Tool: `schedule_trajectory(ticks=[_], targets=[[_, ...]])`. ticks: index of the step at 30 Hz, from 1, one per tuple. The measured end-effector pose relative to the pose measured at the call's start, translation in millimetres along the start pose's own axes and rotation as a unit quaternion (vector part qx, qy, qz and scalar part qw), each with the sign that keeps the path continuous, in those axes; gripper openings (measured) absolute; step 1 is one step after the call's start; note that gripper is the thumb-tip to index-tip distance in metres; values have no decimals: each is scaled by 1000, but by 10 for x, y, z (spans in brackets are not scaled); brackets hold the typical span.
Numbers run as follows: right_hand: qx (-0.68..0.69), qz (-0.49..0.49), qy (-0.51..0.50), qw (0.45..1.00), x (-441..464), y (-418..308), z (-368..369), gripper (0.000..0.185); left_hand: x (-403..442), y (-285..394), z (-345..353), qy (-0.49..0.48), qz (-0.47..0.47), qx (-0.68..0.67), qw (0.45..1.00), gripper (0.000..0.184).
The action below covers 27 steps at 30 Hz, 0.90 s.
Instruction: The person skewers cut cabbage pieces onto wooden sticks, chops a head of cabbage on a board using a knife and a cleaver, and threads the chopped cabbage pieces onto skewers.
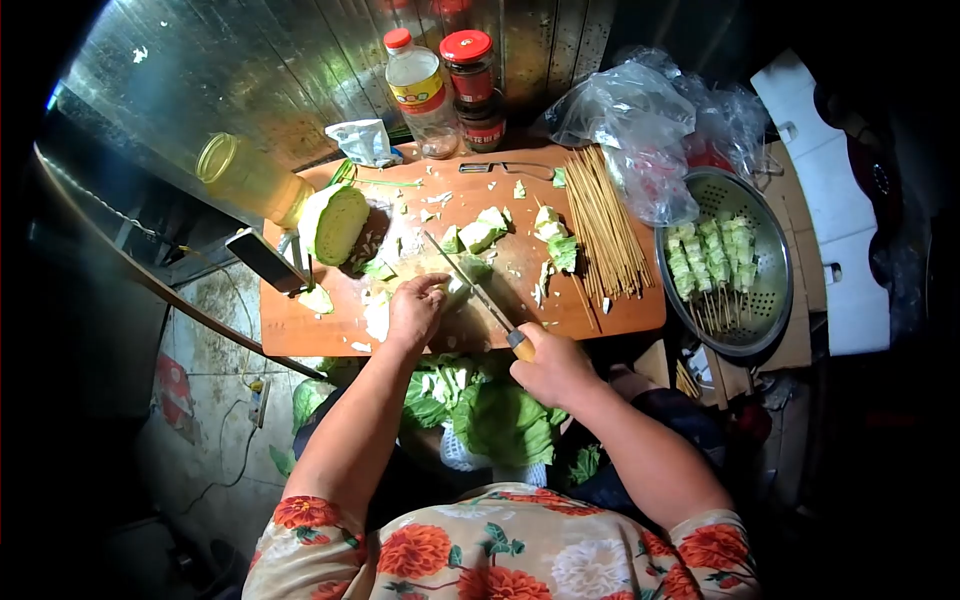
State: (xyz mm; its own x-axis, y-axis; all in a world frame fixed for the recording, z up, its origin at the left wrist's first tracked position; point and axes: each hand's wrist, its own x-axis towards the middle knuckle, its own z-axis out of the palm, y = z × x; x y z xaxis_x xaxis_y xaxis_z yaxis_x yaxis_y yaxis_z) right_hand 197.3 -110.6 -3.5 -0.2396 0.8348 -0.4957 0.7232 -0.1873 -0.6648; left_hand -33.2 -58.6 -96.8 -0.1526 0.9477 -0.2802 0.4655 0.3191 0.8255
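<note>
My right hand (553, 366) is wrapped round the wooden handle of a knife (484, 298), whose blade points up and left across the board. The fingers of my left hand (415, 311) are bent against a pale piece of cabbage (457, 290) beside the blade. Part of that piece is hidden by the hand and knife. A cut cabbage half (336, 226) rests farther left, its flat face turned to the right. Chopped cabbage leaves (484, 230) lie beyond the knife tip, with small scraps scattered about.
Bamboo skewers (606, 225) lie on the right of the wooden board (300, 335). A metal colander (768, 315) holds skewered cabbage (712, 252). A bottle (420, 95), red-lidded jars (472, 75), a yellowish jar (255, 180) and a phone (265, 260) stand around. Cabbage leaves (500, 415) sit below the board.
</note>
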Motion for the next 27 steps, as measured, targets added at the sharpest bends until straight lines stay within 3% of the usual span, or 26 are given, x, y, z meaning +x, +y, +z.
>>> schedule_trajectory(ticks=[3, 6, 10, 20, 22, 27], targets=[[17, -20, 0, 1000, -101, 30, 22, 44, -16, 68, 56, 58, -63, -116, 990, 11], [-4, 11, -43, 999, -191, -24, -11, 46, 59, -43, 75, 87, -70, -39, 993, 11], [-6, 10, -61, 998, -201, -11, -10, 43, 99, -103, 80, 75, -101, -81, 989, 16], [-33, 10, -89, 995, 74, -70, 1, 37, 125, -55, 38, 63, -94, -17, 993, 13], [-23, 51, -103, 993, 163, -106, 74, 35, 130, -75, 45, 55, -81, -15, 995, 12], [-32, 27, -44, 998, 201, 3, 256, 34, 117, -22, 12, 47, -84, -27, 995, 10]])
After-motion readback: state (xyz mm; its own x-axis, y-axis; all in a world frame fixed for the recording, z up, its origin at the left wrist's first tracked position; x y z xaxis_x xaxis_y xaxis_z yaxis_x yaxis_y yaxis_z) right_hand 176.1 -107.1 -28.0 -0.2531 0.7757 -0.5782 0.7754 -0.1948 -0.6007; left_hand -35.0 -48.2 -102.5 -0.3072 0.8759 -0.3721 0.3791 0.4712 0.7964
